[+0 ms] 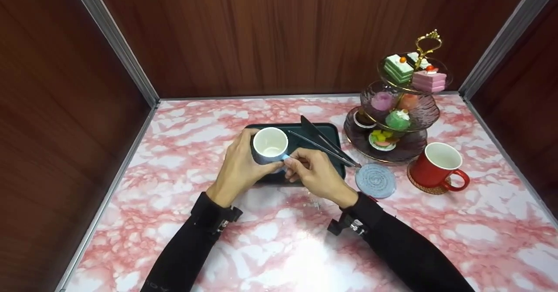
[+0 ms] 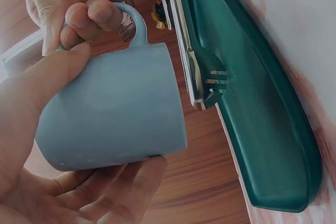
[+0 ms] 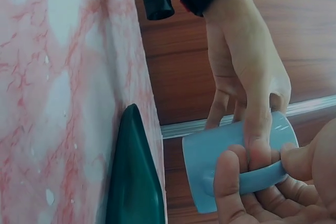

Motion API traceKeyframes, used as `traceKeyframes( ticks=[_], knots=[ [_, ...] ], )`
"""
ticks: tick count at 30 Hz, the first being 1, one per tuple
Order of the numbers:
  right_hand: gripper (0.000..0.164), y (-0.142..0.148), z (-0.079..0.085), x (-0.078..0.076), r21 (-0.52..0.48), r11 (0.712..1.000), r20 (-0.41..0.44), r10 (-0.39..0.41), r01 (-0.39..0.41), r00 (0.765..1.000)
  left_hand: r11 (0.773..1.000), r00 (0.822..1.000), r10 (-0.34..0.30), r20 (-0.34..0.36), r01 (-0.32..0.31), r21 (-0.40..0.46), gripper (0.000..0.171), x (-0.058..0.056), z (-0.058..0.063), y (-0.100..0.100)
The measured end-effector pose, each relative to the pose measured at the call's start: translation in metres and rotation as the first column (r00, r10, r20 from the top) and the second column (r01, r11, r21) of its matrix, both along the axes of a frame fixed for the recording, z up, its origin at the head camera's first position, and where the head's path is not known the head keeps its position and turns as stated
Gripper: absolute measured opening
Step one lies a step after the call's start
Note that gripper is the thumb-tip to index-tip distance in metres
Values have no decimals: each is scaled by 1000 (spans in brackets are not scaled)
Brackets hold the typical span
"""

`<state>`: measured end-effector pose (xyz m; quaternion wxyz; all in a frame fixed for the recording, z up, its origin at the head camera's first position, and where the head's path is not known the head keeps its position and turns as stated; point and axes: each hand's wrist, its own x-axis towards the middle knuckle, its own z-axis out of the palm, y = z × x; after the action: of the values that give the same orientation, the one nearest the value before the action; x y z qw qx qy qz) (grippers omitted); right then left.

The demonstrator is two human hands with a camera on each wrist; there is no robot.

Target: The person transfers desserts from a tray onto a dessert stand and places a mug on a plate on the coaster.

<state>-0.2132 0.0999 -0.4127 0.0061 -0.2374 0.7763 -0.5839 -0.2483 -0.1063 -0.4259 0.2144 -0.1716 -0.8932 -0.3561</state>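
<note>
A light blue mug [image 2: 113,111], white inside, is held upright above the dark green tray [image 2: 262,124]. My left hand [image 1: 239,165] grips the mug's body from the left, thumb on the near side and fingers round the far side. With its fingers hooked through the handle [image 3: 262,178], my right hand [image 1: 316,172] holds the mug from the right, its thumb on top of the handle. In the left wrist view, a gap shows between the mug's base and the tray. A pair of tongs [image 1: 324,144] lies across the tray's right part, handle end over the edge.
Right of the tray lies a round grey-blue coaster [image 1: 375,181]. Beyond it, a red mug [image 1: 429,168] stands on a woven coaster [image 1: 416,183]. A three-tier stand [image 1: 388,150] with cakes and desserts rises at the back right. Wooden panels [image 1: 270,35] enclose the marbled table [image 1: 174,161].
</note>
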Motion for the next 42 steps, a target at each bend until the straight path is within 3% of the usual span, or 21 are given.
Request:
traceKeyframes(
  ticks=[8,23,42],
  knots=[
    [13,12,0,1,-1,1000,-23,-3,3,1000,999,999,-38,-11,38,-6,86,2,1,3],
    [14,43,0,4,11,999,-41,-37,38,998,994,998,-43,-39,39,-98,75,5,3,-3],
    [17,89,2,9,48,992,-70,-113,116,991,986,996,72,-54,-79,-144,64,2,-7,-37]
  ],
)
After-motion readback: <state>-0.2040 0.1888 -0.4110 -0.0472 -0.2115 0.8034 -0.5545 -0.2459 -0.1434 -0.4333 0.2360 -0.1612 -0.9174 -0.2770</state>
